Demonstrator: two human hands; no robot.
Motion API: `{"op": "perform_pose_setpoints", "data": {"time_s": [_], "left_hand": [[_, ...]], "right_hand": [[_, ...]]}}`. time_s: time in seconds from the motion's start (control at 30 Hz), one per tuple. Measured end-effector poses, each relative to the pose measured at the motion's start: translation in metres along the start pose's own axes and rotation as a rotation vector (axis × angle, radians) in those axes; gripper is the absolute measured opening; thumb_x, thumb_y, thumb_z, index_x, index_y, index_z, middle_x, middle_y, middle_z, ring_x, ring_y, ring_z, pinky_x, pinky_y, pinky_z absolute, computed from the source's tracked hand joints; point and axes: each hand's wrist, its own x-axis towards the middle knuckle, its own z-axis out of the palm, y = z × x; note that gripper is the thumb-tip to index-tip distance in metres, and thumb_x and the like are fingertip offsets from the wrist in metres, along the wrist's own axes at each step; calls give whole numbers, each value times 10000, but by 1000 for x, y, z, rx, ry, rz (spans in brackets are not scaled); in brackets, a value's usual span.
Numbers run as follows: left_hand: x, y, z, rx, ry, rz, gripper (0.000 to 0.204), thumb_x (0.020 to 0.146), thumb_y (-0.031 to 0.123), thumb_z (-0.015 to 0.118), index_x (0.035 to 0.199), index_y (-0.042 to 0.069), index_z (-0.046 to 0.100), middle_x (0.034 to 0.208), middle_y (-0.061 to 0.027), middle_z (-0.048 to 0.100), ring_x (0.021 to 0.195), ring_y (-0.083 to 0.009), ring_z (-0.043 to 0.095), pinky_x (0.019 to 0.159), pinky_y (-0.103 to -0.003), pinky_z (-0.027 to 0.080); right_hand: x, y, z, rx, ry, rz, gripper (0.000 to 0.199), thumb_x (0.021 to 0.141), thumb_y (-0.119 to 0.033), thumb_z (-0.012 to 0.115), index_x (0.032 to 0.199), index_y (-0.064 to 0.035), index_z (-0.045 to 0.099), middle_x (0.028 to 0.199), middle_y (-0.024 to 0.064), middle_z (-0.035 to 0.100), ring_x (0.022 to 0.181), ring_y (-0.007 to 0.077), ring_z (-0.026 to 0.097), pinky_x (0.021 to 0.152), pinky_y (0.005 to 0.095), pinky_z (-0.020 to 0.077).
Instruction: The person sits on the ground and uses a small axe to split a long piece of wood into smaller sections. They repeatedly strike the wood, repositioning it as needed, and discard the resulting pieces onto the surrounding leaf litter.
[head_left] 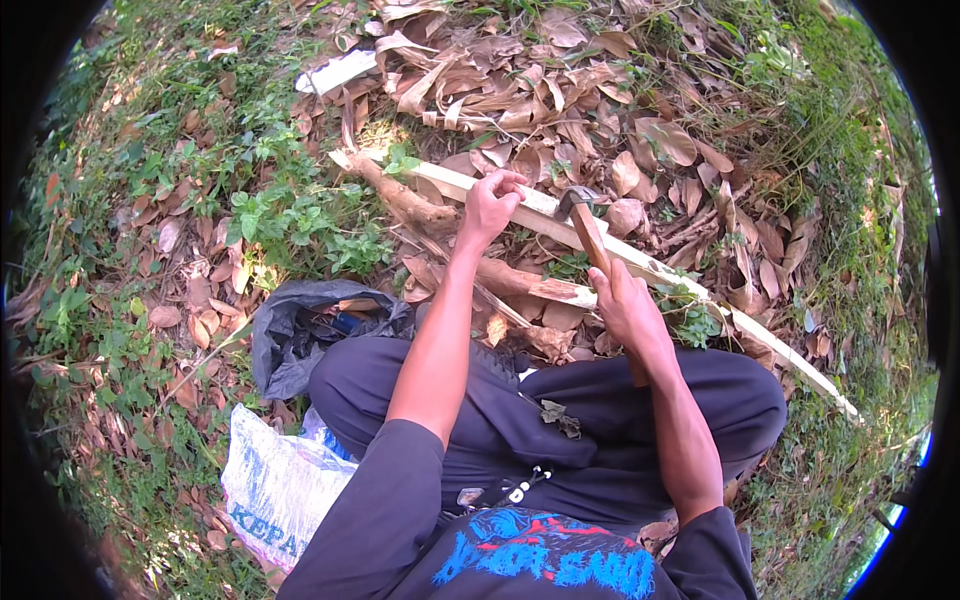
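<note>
A long, pale wooden batten (640, 262) lies slantwise across the ground in front of my crossed legs. My left hand (490, 212) is over its left part, with fingers curled and pinched together. Whatever those fingers hold, if anything, is too small to make out. In my right hand (632, 308) is a hammer (588, 232), gripped by its wooden handle. The hammer's dark metal head hangs just above the batten, to the right of my left hand. A rough brown branch (405, 200) lies under the batten's left end.
Beside my left knee sits an open black plastic bag (285, 350) with things inside. A white woven sack (275, 475) lies nearer me. Another split piece of wood (540, 285) rests close to my shins. Dry leaves (560, 90) and green plants (300, 220) cover the ground around.
</note>
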Motion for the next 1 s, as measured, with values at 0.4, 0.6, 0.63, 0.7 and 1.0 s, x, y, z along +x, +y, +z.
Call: {"op": "perform_pose_setpoints", "data": {"time_s": [0.4,0.6,0.63,0.7,1.0], "left_hand": [[1,-3,1,19,3,3,253,789,50,571,1000,5,703,771,-55,712,739,-108,652,711,-262,509],[1,-5,-1,29,8,19,259,784,45,564,999,-3,701,767,-55,708,728,-107,647,706,-257,506],[1,-5,-2,29,8,20,260,783,44,563,998,-5,701,766,-54,707,727,-106,646,705,-256,505],[1,-3,0,24,6,17,262,781,43,560,996,-7,700,764,-55,707,725,-106,647,705,-256,505],[0,0,0,30,20,29,249,782,39,566,986,-6,702,758,-54,709,723,-104,652,705,-254,508]], "right_hand": [[1,6,5,-9,30,2,377,1046,-347,445,958,20,454,750,340,589,770,560,552,695,607,406],[0,6,8,-10,47,-11,381,1044,-353,444,960,19,460,740,331,590,754,553,554,689,605,406],[0,5,8,-9,44,-6,382,1043,-354,445,960,18,461,739,329,591,752,551,556,687,603,408],[0,6,7,-5,43,0,382,1042,-355,448,958,17,462,739,327,593,751,547,560,688,600,412],[0,-5,0,-1,-65,90,372,1040,-341,446,980,26,444,866,361,610,878,539,566,784,603,420]]}}
